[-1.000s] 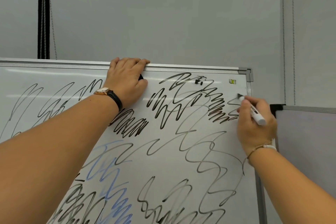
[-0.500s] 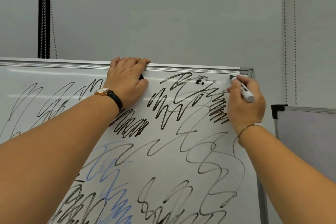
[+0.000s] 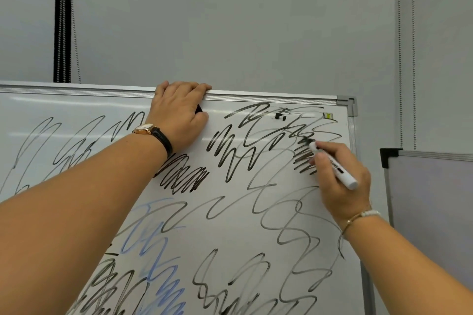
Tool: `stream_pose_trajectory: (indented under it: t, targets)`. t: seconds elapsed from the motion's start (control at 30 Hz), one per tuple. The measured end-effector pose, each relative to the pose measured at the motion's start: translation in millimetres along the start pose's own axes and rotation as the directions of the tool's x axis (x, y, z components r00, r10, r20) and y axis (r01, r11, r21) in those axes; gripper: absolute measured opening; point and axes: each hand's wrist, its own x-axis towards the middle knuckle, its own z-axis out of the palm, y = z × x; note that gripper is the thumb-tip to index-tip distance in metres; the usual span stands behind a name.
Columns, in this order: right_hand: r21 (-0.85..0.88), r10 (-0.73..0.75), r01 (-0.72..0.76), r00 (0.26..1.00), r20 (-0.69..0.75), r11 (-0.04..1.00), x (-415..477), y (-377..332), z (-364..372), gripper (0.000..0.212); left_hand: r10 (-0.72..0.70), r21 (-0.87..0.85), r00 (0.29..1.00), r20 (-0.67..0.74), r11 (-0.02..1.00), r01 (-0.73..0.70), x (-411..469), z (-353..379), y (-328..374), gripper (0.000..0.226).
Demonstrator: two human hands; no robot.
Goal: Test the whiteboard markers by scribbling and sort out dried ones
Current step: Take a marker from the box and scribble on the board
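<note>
The left hand (image 3: 179,115) has its grip hooked over the top rail (image 3: 268,98) of the whiteboard (image 3: 230,225), fingers curled over the edge. A small black object (image 3: 198,109), possibly a cap, is tucked under the thumb. A watch (image 3: 144,129) sits on that wrist. The right hand (image 3: 340,193) has its grip pinched round a white marker (image 3: 344,176) near the board's upper right corner. The marker's dark tip touches the surface at the top of a dense black scribble (image 3: 304,158). Looser grey, black and blue scrawls cover the rest of the board. A second board (image 3: 435,199) stands just to the right.
</note>
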Motion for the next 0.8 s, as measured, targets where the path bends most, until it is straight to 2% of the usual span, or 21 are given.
stream_pose_trajectory:
  t: [0.07,0.1,0.17,0.23,0.27,0.37,0.4,0.5,0.53,0.57,0.63,0.67,0.7,0.8]
  targets:
    - [0.056,0.137,-0.132,0.985,-0.107,0.990,-5.5,2.5,-4.3,0.030,-0.004,0.000,1.000,0.002,1.000,0.004,0.0,-0.4,-0.1,0.064]
    - [0.052,0.131,-0.125,0.984,-0.118,0.991,-10.3,1.3,-6.0,0.029,-0.004,0.001,1.000,0.004,1.000,0.004,0.1,-0.6,0.1,0.064]
    - [-0.026,-0.046,0.046,0.999,0.013,0.999,-24.4,-3.9,-6.7,0.031,0.000,0.007,1.000,0.008,1.000,0.000,0.1,-0.8,0.3,0.064]
    - [-0.050,-0.194,0.202,0.972,0.135,0.978,-37.4,-2.3,-8.1,0.033,0.002,0.005,1.000,0.009,1.000,-0.002,-0.1,-0.6,0.4,0.064]
    - [-0.046,-0.179,0.187,0.974,0.136,0.981,-39.2,0.1,-10.8,0.033,0.003,0.004,1.000,0.006,1.000,-0.003,-0.1,-0.3,0.7,0.063]
    - [-0.017,0.041,-0.041,0.999,-0.013,0.999,-42.9,8.7,-18.3,0.037,-0.001,0.005,1.000,0.004,1.000,0.001,-0.1,-0.6,1.1,0.064]
    - [-0.022,0.039,-0.040,0.999,-0.020,0.999,-45.9,9.2,-19.6,0.038,-0.003,0.007,1.000,0.003,1.000,0.003,-0.1,-0.8,1.3,0.064]
    - [-0.055,-0.162,0.170,0.979,0.125,0.984,-60.1,7.0,-20.1,0.039,0.001,0.011,1.000,0.001,1.000,-0.001,0.0,-0.9,0.8,0.063]
    - [-0.047,-0.187,0.195,0.972,0.144,0.980,-62.2,8.1,-22.1,0.039,0.002,0.012,1.000,0.001,1.000,-0.002,0.1,-0.9,1.0,0.063]
    - [-0.037,-0.141,0.147,0.982,0.126,0.989,-61.7,10.4,-25.5,0.038,0.002,0.011,1.000,0.000,1.000,-0.002,0.3,-0.9,1.2,0.063]
    - [0.001,0.050,-0.050,0.999,0.019,0.999,-61.5,13.2,-30.4,0.035,-0.002,0.010,1.000,0.002,1.000,0.002,-0.2,-1.6,1.8,0.064]
    - [-0.002,0.091,-0.091,0.996,-0.017,0.996,-63.3,13.6,-32.3,0.036,-0.005,0.009,1.000,0.003,1.000,0.005,-0.6,-2.0,2.1,0.064]
    - [-0.043,0.054,-0.054,0.999,-0.006,0.998,-66.7,13.3,-32.7,0.038,-0.006,0.009,1.000,0.003,1.000,0.006,-0.9,-2.4,2.2,0.064]
    - [-0.127,-0.205,0.226,0.965,0.163,0.966,-81.1,10.4,-31.5,0.044,0.004,0.008,1.000,-0.005,1.000,-0.004,-1.1,-1.9,2.3,0.063]
